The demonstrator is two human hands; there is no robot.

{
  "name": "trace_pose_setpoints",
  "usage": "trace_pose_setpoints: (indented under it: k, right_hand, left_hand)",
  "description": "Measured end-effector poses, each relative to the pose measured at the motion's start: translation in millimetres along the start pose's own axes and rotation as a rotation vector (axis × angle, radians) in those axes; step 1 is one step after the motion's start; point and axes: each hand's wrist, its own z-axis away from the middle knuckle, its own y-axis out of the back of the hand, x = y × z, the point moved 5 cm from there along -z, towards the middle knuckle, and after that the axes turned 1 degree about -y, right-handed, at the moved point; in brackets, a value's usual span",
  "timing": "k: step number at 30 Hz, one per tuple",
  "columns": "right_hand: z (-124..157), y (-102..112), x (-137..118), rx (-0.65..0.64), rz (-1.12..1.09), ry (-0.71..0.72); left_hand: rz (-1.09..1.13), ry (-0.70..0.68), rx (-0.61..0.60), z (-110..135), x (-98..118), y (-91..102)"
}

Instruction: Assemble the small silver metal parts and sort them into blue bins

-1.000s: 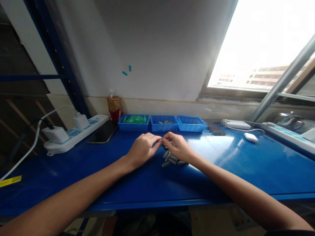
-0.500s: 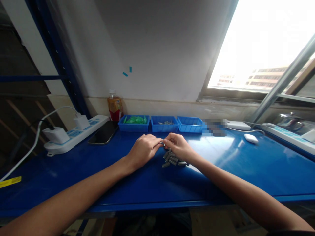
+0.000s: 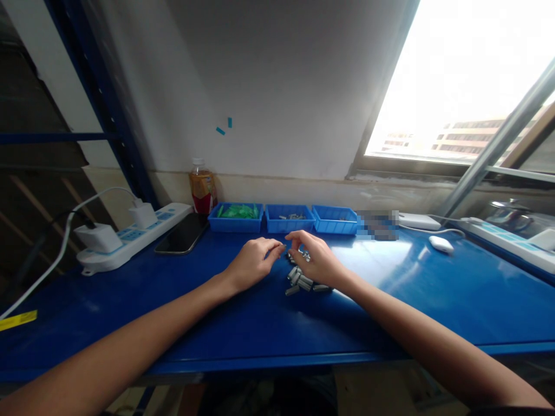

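Observation:
My left hand (image 3: 251, 264) is over the blue table, thumb and fingers drawn together at the tips. Whatever may be pinched there is too small to make out. Across a narrow gap, my right hand (image 3: 319, 259) has its thumb and curved forefinger apart, with nothing visible between them. Beneath and beside it lies a loose pile of short metal cylinders (image 3: 299, 278), partly covered by the hand. Smaller shiny metal pieces (image 3: 306, 256) show just behind the right thumb.
Along the wall stand three blue bins: one with green pieces (image 3: 236, 224), one with small metal parts (image 3: 289, 225), one with a few bits (image 3: 333, 225). Left are a bottle (image 3: 203, 188), a phone (image 3: 182, 234) and a power strip (image 3: 134, 237). A white case (image 3: 441, 244) lies right.
My hands were joined at the fingertips around a small metal piece; now they are apart. The right thumb and forefinger have spread, and small pieces show behind the thumb.

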Motion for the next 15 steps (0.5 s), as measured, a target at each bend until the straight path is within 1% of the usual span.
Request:
trace_pose_setpoints:
  k: [1, 3, 5, 8, 10, 12, 15]
  right_hand:
    - [0.7, 0.1, -4.3, -0.016, 0.049, 0.066]
    - [1.7, 0.0, -10.0, -0.041, 0.1, 0.138]
    - [1.8, 0.3, -12.5, -0.033, 0.117, 0.168]
    - [1.2, 1.0, -11.1, 0.016, 0.104, 0.158]
    - [0.8, 1.7, -8.0, 0.061, 0.084, 0.126]
    - [0.5, 1.5, -5.2, 0.091, 0.066, 0.092]
    - [0.3, -1.1, -3.4, 0.087, 0.053, 0.052]
  left_hand:
    - [0.049, 0.01, -0.012, -0.4, 0.4, -0.1]
    - [0.122, 0.022, -0.034, -0.4, 1.5, -0.6]
    - [0.165, 0.029, -0.057, 0.3, 2.3, -1.9]
    - [0.185, 0.037, -0.083, 1.9, 2.1, -4.3]
    - [0.153, 0.033, -0.056, 2.8, 1.2, -3.6]
    - [0.08, 0.005, 0.013, 3.6, 1.4, -0.6]
    - [-0.052, -0.069, 0.1, 4.6, 4.8, 3.8]
